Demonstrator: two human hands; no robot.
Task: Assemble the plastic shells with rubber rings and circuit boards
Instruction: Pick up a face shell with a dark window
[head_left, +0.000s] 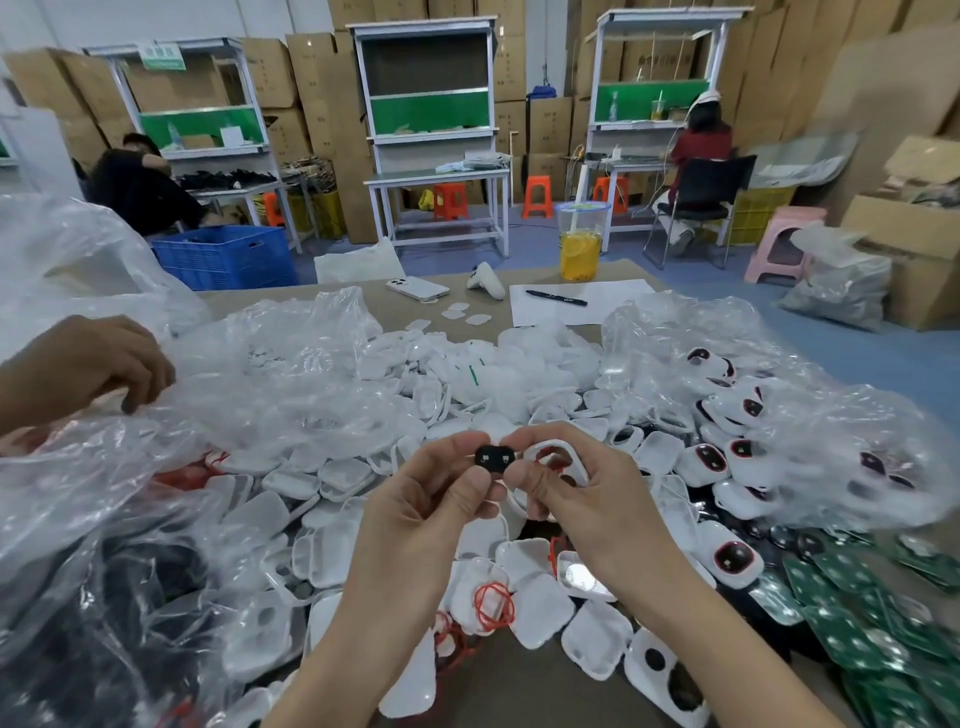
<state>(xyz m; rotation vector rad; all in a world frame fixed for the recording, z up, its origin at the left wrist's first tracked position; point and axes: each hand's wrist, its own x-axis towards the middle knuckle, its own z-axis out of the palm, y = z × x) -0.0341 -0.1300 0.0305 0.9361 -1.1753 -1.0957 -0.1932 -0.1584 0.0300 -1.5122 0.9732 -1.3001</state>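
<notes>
Hands meet just above the middle of a table (540, 680) heaped with white shells (322, 561). The left hand (436, 509) pinches a small black oval board (494, 458) between thumb and curled forefinger, holding it up at the fingertips. The right hand (597, 499) is curled round a white shell frame (563, 453) with something red showing inside it. Its thumb sits right beside the black board; whether it touches the board I cannot tell.

Below the hands, loose red rings (493, 605) lie on one of the shells. Green boards (852, 618) are piled at the lower right. Shells with dark, red-rimmed faces (735, 556) lie near them. Clear plastic bags (291, 374) spread over the left and right of the heap. Another person's hand (88, 364) grips the bag at the left edge. Along the far side stand a cup of yellow drink (581, 249), a phone (417, 288) and a pen (556, 298) on paper (618, 304).
</notes>
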